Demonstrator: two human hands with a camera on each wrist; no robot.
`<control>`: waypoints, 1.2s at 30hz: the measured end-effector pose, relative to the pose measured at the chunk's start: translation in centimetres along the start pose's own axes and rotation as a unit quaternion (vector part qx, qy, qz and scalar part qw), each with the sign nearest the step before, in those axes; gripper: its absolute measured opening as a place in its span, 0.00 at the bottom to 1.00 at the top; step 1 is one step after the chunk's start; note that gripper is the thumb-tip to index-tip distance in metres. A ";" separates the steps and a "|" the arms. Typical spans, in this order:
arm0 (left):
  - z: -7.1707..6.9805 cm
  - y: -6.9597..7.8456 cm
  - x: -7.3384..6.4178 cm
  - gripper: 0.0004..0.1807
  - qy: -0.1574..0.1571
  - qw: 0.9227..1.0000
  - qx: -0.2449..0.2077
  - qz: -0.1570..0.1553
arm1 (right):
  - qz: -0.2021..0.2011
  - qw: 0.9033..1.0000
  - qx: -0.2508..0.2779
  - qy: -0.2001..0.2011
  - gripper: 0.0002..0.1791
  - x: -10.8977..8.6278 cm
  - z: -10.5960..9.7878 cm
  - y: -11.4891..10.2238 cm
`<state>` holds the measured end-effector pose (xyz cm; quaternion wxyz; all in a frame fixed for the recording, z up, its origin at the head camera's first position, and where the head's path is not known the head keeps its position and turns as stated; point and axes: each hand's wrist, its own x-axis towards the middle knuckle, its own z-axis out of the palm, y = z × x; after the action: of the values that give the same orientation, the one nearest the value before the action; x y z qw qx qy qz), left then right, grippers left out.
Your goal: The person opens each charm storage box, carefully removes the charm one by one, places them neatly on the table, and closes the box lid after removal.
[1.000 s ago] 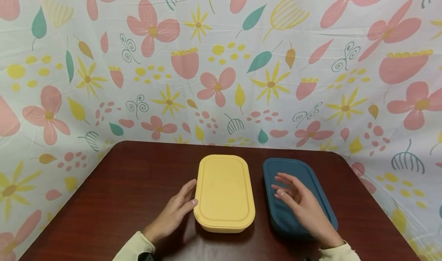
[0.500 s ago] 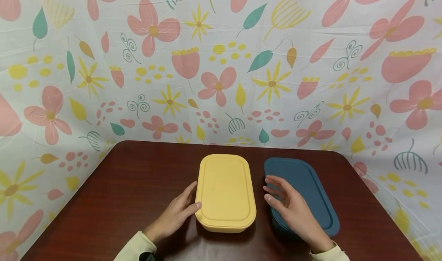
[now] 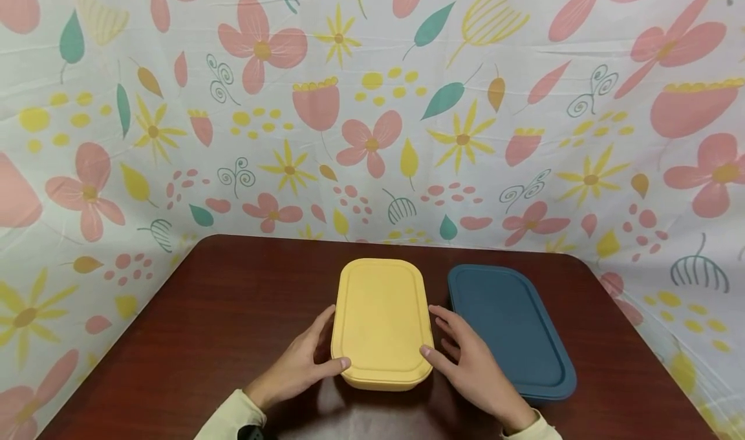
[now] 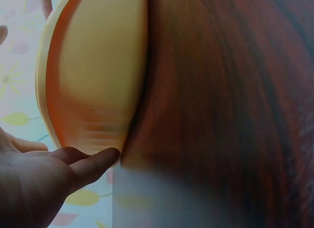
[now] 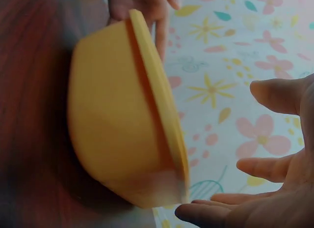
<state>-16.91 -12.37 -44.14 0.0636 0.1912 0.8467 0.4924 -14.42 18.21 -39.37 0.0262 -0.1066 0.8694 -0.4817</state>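
Note:
A yellow rectangular lidded box (image 3: 383, 317) sits on the dark wooden table, between both hands in the head view. My left hand (image 3: 293, 365) lies along its left side, the thumb at the lid's near left corner. In the left wrist view the fingertips (image 4: 110, 156) meet the end of the box wall. My right hand (image 3: 474, 365) is at the box's right side, fingers spread and thumb at the lid's edge. From the right wrist, the box (image 5: 115, 105) shows its side wall and overhanging lid, with the right fingers (image 5: 265, 169) extended beside it.
A dark blue lidded box (image 3: 515, 330) of similar shape stands to the right, partly behind the right hand. The brown table (image 3: 250, 291) extends to the left. A floral cloth (image 3: 372, 103) hangs behind the table's far edge.
My right hand has moved left, from over the blue box to the yellow box's right side. The left hand stays by the yellow box, its thumb now further over the lid's edge.

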 end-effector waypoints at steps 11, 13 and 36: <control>0.4 0.1 -0.1 0.63 -0.011 0.999 0.036 0.002 | 0.031 0.999 -0.029 -0.019 0.54 0.3 1.9 0.6; 0.5 0.1 -0.1 0.65 -0.015 0.999 0.038 0.004 | 0.036 0.998 -0.043 -0.017 0.56 0.3 2.1 0.8; 0.6 -0.3 0.3 0.76 -0.007 0.998 0.063 0.006 | 0.026 0.999 -0.022 -0.037 0.75 0.6 2.9 1.6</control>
<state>-17.10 -11.88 -44.70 0.0539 0.2034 0.8746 0.4369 -14.82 16.54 -42.24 0.0685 -0.1022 0.8809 -0.4571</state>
